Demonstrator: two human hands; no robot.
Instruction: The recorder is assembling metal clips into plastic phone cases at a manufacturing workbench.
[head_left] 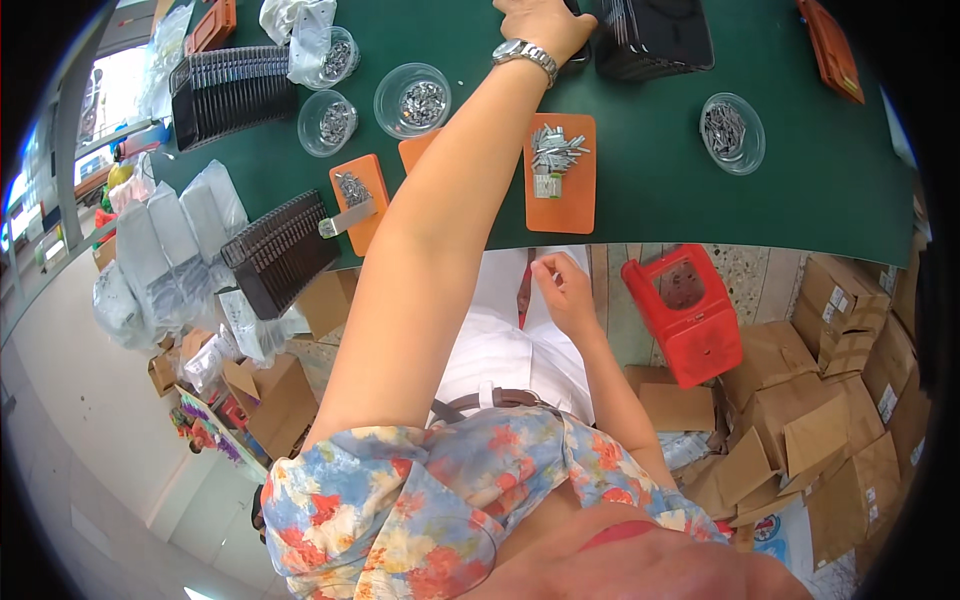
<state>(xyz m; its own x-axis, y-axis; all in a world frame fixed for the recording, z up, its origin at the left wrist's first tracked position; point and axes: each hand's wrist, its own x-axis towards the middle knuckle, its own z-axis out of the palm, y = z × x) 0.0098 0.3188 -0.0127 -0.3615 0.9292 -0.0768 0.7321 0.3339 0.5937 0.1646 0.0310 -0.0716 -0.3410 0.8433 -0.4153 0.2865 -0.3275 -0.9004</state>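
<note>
My left arm stretches across the green table, and my left hand (pixel 546 28), with a metal wristwatch (pixel 524 56), is at the top edge. Its fingers are partly cut off there and bend around a black object I cannot make out, beside a stack of black slatted racks (pixel 655 40). Low over my lap, at the table's front edge, my right hand (pixel 566 292) is loosely curled with nothing visible in it. Nearest to it on the table is an orange board (pixel 560 210) with a pile of small metal strips (pixel 556 150).
Clear tubs of metal pieces (pixel 422 100) stand behind a smaller orange board (pixel 374 188). A black rack (pixel 280 250) juts over the left edge near plastic-wrapped bundles (pixel 170 235). Another tub (pixel 732 132) sits at right. A red plastic stool (pixel 700 330) and cardboard boxes (pixel 780 400) are below.
</note>
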